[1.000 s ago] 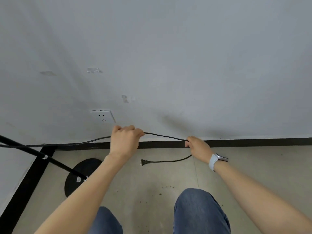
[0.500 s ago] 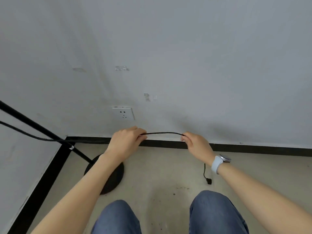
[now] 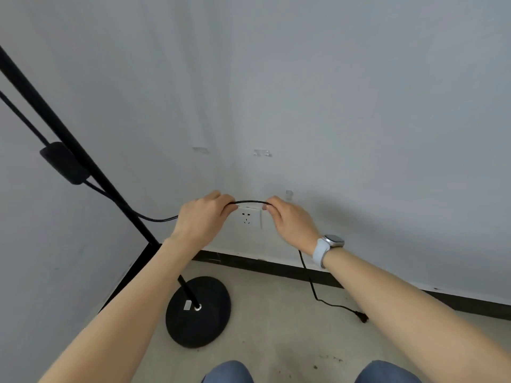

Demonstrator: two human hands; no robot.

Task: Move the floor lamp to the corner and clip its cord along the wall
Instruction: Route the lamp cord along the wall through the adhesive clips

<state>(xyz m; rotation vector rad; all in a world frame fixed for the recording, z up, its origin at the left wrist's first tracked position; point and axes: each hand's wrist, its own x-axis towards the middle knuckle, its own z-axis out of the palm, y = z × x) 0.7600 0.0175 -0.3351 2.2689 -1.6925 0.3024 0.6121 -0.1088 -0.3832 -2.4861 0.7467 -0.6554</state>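
The cord (image 3: 250, 202) is now held higher than half a second ago, raised from baseboard level to the top edge of the wall outlet (image 3: 249, 217); the span between the hands is shorter. This is judged as an approach toward the clear wall clips (image 3: 262, 153) above. The left hand (image 3: 204, 217) and right hand (image 3: 291, 220) are each pinched on the thin black cord, which arches between them. The floor lamp (image 3: 197, 310) is seen standing in the corner; the plug (image 3: 362, 318) lies on the floor.
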